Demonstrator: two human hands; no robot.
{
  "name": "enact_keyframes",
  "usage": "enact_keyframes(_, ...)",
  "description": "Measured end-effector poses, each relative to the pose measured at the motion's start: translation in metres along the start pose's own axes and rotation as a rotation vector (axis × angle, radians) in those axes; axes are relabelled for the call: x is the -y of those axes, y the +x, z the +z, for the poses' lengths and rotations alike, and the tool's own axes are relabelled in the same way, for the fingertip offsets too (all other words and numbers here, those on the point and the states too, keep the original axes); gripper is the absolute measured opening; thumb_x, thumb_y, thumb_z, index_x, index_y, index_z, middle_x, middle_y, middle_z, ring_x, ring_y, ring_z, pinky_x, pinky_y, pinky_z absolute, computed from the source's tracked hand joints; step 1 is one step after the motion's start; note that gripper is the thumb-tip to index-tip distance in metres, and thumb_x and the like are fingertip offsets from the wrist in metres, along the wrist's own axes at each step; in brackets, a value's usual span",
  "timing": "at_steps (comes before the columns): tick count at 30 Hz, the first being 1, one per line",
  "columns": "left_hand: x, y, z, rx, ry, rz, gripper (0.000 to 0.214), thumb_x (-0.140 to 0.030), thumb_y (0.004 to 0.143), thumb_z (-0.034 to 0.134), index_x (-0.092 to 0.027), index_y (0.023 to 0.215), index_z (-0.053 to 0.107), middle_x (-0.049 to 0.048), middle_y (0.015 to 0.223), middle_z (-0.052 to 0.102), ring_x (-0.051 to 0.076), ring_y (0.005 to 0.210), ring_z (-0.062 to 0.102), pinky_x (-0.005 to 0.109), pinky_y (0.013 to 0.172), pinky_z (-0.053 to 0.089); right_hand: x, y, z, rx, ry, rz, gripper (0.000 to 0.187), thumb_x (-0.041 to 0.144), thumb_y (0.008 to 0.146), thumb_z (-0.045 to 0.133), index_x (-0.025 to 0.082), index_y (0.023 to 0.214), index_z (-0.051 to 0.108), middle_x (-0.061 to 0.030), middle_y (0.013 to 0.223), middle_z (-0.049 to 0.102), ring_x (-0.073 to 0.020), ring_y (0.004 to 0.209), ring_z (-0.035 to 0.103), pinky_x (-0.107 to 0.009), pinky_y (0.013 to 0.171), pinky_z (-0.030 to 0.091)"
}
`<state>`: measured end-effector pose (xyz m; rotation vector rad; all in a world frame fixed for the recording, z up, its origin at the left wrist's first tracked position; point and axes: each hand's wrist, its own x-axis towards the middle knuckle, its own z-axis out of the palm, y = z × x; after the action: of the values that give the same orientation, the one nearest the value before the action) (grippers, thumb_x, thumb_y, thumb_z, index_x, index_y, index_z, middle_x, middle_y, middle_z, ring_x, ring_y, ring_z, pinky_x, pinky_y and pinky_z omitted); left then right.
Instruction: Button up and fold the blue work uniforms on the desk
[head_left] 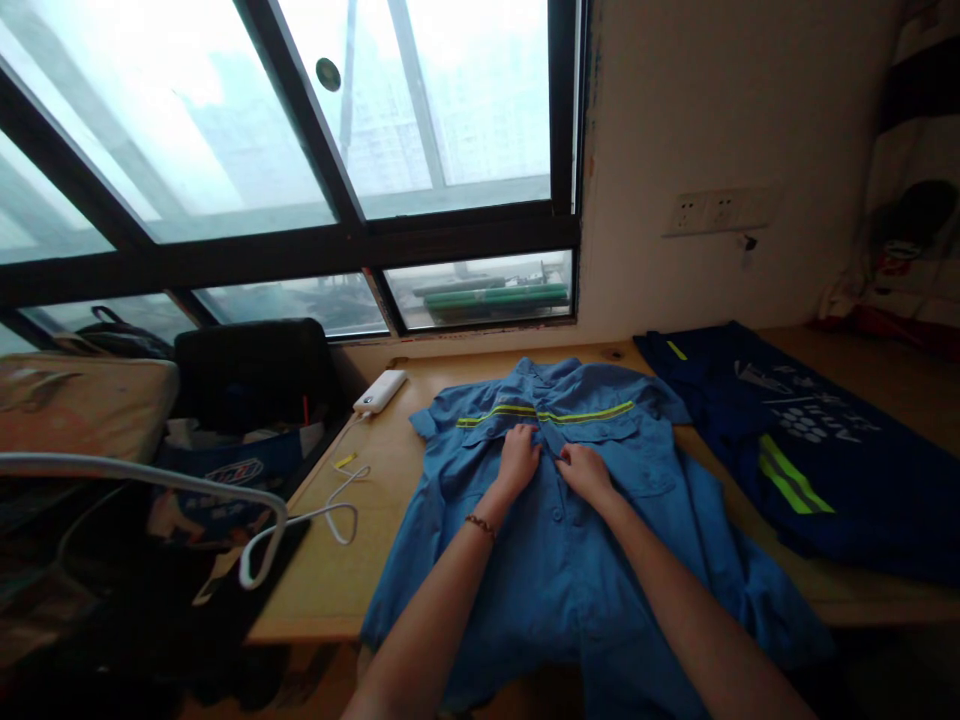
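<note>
A blue work shirt [480, 540] with yellow reflective stripes across the chest lies front side up on the wooden table, collar toward the window. My left hand [519, 455], a beaded bracelet on its wrist, has its fingers curled at the front opening just below the stripe. Close beside it, my right hand [583, 470] pinches the other edge of the opening. A button shows lower down the front. The fingertips of both hands are partly hidden in the cloth.
Folded dark blue clothing [810, 430] with white print lies on the table [319, 580] at the right. To the left are a white power bank [381, 392] with a cable, a black chair back [255, 370] and bags. A curved metal bar [187, 477] crosses the left foreground.
</note>
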<state>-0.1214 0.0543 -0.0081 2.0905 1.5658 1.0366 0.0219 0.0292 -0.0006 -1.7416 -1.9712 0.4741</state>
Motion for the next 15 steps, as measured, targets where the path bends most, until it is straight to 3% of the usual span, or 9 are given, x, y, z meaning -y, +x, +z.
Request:
enact_keyframes(4,-0.010,-0.019,-0.007,0.077,0.160,-0.030,0.011,-0.017,0.072,0.056,-0.017,0.081,0.062,0.0069,0.085,0.056,0.018,0.081,0.051,0.030,0.075,0.039,-0.007,0.007,-0.004,0.104,0.553,0.002,0.020,0.029,0.068,0.057,0.013,0.055,0.058,-0.0001,0.053,0.055,-0.0136,0.056,0.052,-0.023,0.052,0.033)
enact_keyframes(7,-0.016,-0.018,-0.010,0.104,0.147,-0.050,0.007,-0.015,0.069,0.059,-0.016,0.074,0.062,0.0049,0.077,0.057,0.015,0.071,0.052,0.025,0.067,0.039,-0.010,0.005,-0.011,0.262,1.065,0.122,0.020,0.032,0.063,0.063,0.013,0.064,0.063,-0.0008,0.058,0.059,-0.0127,0.056,0.053,-0.023,0.054,0.039)
enact_keyframes(9,-0.018,-0.016,-0.012,0.097,0.102,-0.098,0.003,-0.015,0.067,0.060,-0.015,0.070,0.062,0.0039,0.071,0.058,0.014,0.067,0.053,0.025,0.064,0.038,-0.010,0.003,-0.016,0.350,1.282,0.197,0.019,0.029,0.060,0.066,0.013,0.070,0.065,-0.0025,0.065,0.062,-0.0124,0.058,0.055,-0.024,0.060,0.042)
enact_keyframes(12,-0.018,-0.017,-0.017,0.116,-0.079,-0.228,0.007,-0.022,0.066,0.063,-0.015,0.065,0.062,0.0035,0.063,0.061,0.015,0.061,0.056,0.025,0.060,0.040,-0.006,-0.001,-0.019,0.401,1.384,0.235,0.018,0.026,0.059,0.067,0.013,0.072,0.066,-0.0034,0.068,0.064,-0.0115,0.061,0.057,-0.024,0.066,0.044)
enact_keyframes(15,-0.018,-0.018,-0.024,0.210,-0.446,-0.465,0.015,-0.027,0.066,0.064,-0.012,0.065,0.061,0.0054,0.060,0.062,0.015,0.058,0.059,0.025,0.057,0.044,0.001,-0.004,-0.019,0.416,1.352,0.243,0.019,0.027,0.059,0.068,0.013,0.071,0.066,-0.0036,0.066,0.064,-0.0117,0.058,0.056,-0.025,0.063,0.044)
